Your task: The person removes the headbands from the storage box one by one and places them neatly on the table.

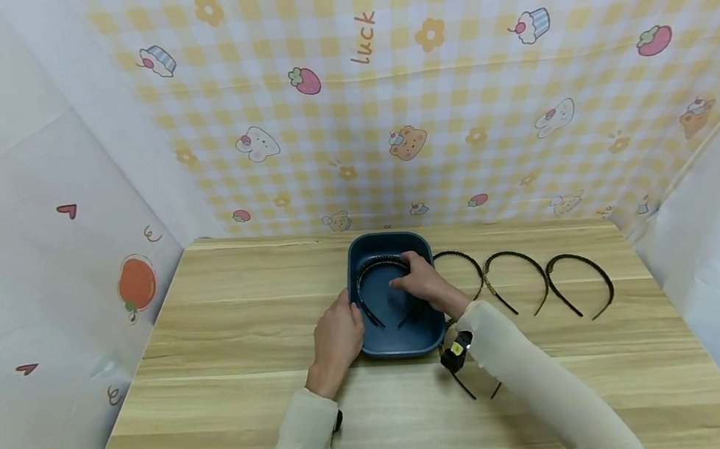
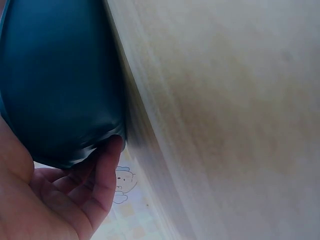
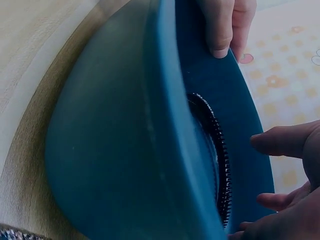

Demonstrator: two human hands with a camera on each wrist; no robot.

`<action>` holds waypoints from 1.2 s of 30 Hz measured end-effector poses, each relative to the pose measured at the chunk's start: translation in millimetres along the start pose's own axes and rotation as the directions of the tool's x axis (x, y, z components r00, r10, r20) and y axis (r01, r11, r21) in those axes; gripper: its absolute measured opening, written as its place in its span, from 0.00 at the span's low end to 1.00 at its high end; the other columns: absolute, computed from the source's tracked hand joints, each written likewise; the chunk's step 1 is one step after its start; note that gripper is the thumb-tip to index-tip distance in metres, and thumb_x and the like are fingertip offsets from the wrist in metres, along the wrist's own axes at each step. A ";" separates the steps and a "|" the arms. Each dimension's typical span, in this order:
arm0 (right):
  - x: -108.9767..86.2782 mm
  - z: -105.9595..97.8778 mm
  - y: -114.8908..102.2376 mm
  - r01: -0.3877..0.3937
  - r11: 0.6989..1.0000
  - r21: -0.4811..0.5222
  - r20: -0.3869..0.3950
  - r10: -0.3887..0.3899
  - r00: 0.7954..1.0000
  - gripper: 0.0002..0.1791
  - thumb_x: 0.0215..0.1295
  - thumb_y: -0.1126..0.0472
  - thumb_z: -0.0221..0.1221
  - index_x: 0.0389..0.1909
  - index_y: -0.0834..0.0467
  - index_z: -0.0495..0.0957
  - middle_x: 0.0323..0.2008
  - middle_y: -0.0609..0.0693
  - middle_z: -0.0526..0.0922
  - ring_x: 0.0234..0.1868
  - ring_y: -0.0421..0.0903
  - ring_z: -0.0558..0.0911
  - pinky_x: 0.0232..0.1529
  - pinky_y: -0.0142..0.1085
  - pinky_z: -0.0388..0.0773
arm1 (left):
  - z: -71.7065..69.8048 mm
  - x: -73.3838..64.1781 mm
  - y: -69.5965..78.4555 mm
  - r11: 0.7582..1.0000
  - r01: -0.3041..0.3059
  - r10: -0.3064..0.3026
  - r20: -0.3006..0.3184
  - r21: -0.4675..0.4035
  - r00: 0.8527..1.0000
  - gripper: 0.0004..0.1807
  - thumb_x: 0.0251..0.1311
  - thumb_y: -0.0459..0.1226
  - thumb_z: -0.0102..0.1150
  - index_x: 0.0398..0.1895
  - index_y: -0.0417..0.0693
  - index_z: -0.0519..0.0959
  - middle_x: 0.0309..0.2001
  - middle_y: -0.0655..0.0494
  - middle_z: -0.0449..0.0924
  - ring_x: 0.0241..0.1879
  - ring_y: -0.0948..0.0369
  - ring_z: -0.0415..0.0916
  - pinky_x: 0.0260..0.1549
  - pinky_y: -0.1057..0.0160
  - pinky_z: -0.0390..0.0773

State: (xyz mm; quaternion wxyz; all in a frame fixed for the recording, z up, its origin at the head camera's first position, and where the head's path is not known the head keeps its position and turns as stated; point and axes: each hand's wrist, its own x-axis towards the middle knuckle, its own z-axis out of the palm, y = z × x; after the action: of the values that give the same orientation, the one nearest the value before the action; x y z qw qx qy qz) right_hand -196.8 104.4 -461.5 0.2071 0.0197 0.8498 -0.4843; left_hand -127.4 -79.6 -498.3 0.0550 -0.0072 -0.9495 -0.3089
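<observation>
A dark blue plastic bin (image 1: 406,336) stands upright on the table. My left hand (image 1: 338,336) grips its left wall; in the right wrist view the thumb (image 3: 220,42) lies over the rim on the inner side. In the left wrist view, the fingers (image 2: 106,175) curl against the bin's outside. Black toothed headbands (image 1: 371,262) lie inside the bin, arch toward the back; they overlap, so their number is hidden. Reaching in over the right wall, my right hand (image 1: 425,278) has thumb and fingers spread, near the headband arch (image 3: 222,150), with nothing visible between them.
Three black headbands lie in a row right of the bin: one beside it (image 1: 471,260), a middle one (image 1: 513,254) and a far right one (image 1: 587,261). Another headband (image 1: 464,386) lies nearer, partly under the right forearm. A patterned cloth (image 1: 347,107) hangs behind the wooden table (image 1: 225,329).
</observation>
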 end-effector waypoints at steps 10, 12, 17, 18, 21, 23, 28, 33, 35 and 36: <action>1.9 6.4 0.9 -0.008 0.999 -0.036 -0.065 0.006 0.998 0.38 0.68 0.60 0.60 0.74 0.64 0.54 0.74 0.65 0.56 0.70 0.62 0.65 0.66 0.56 0.65 | 0.5 0.1 2.6 1.000 0.011 -0.011 0.013 0.005 1.000 0.15 0.72 0.37 0.49 0.56 0.41 0.77 0.40 0.43 0.84 0.34 0.46 0.83 0.25 0.48 0.79; 3.2 6.2 0.5 -0.015 0.999 -0.029 -0.072 0.013 0.997 0.38 0.68 0.60 0.60 0.74 0.64 0.54 0.74 0.65 0.55 0.69 0.62 0.65 0.66 0.56 0.65 | 0.2 0.2 3.4 1.000 0.013 -0.013 0.014 0.006 1.000 0.16 0.72 0.37 0.49 0.58 0.41 0.76 0.42 0.43 0.84 0.35 0.46 0.83 0.26 0.48 0.79; 4.8 3.1 -3.2 -0.035 0.999 -0.008 -0.084 0.035 0.996 0.37 0.69 0.59 0.59 0.74 0.62 0.54 0.74 0.65 0.53 0.68 0.63 0.66 0.64 0.57 0.66 | -1.7 0.8 4.4 1.000 0.018 -0.019 0.014 0.013 1.000 0.19 0.72 0.37 0.49 0.62 0.39 0.74 0.46 0.42 0.84 0.37 0.45 0.84 0.29 0.47 0.81; 4.7 2.6 -3.9 -0.036 0.999 -0.006 -0.086 0.035 0.996 0.37 0.69 0.59 0.59 0.74 0.62 0.54 0.74 0.65 0.53 0.68 0.63 0.66 0.64 0.57 0.66 | -2.1 1.0 4.4 1.000 0.019 -0.019 0.014 0.014 1.000 0.19 0.72 0.37 0.49 0.62 0.39 0.74 0.46 0.42 0.84 0.37 0.45 0.84 0.29 0.47 0.81; 5.4 2.2 -4.1 -0.038 0.999 -0.014 -0.078 0.037 0.996 0.37 0.70 0.59 0.58 0.74 0.62 0.54 0.74 0.64 0.53 0.68 0.62 0.66 0.64 0.57 0.67 | -2.9 1.4 4.2 1.000 0.019 -0.019 0.015 0.014 1.000 0.20 0.72 0.37 0.49 0.63 0.38 0.74 0.47 0.41 0.84 0.38 0.45 0.84 0.30 0.46 0.81; 6.3 2.6 -3.0 -0.042 0.999 -0.022 -0.070 0.040 0.997 0.38 0.70 0.58 0.58 0.75 0.63 0.53 0.74 0.65 0.54 0.68 0.62 0.67 0.65 0.57 0.66 | -2.9 1.8 4.1 1.000 0.018 -0.018 0.018 0.014 1.000 0.20 0.72 0.37 0.48 0.63 0.38 0.74 0.47 0.41 0.84 0.38 0.45 0.84 0.30 0.47 0.81; 9.1 4.4 -1.0 -0.058 0.998 -0.031 -0.063 0.056 0.996 0.38 0.70 0.57 0.57 0.75 0.63 0.51 0.74 0.65 0.55 0.68 0.63 0.66 0.65 0.57 0.66 | -1.4 1.7 3.5 1.000 0.025 -0.026 0.027 0.018 0.999 0.22 0.72 0.37 0.48 0.65 0.38 0.72 0.50 0.41 0.83 0.40 0.45 0.84 0.33 0.47 0.81; 10.8 5.0 -2.3 -0.073 0.997 -0.033 -0.080 0.070 0.994 0.37 0.70 0.57 0.58 0.74 0.62 0.53 0.74 0.67 0.51 0.67 0.64 0.66 0.64 0.57 0.66 | -1.2 0.4 3.8 0.999 0.029 -0.029 0.024 0.015 0.999 0.22 0.72 0.37 0.49 0.65 0.37 0.72 0.51 0.40 0.83 0.41 0.45 0.84 0.33 0.46 0.82; 10.7 4.8 -3.6 -0.075 0.996 -0.038 -0.086 0.072 0.994 0.36 0.70 0.57 0.58 0.74 0.62 0.54 0.73 0.68 0.49 0.66 0.64 0.66 0.63 0.57 0.67 | -1.6 0.2 3.6 1.000 0.027 -0.027 0.021 0.012 0.999 0.22 0.72 0.37 0.49 0.65 0.37 0.73 0.51 0.40 0.83 0.40 0.45 0.84 0.32 0.46 0.81; 10.3 4.6 -4.4 -0.074 0.996 -0.041 -0.089 0.070 0.994 0.36 0.70 0.57 0.58 0.73 0.62 0.55 0.73 0.68 0.49 0.66 0.64 0.66 0.63 0.57 0.67 | -1.9 0.1 3.5 1.000 0.026 -0.026 0.019 0.011 0.999 0.22 0.72 0.37 0.49 0.64 0.37 0.73 0.51 0.40 0.83 0.39 0.45 0.84 0.32 0.47 0.81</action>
State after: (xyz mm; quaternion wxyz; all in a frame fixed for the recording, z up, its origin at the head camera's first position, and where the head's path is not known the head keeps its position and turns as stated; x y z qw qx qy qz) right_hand -205.7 96.5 -463.7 0.1875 0.0671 0.8672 -0.4564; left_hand -127.2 -77.8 -494.7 0.0419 0.0025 -0.9516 -0.3045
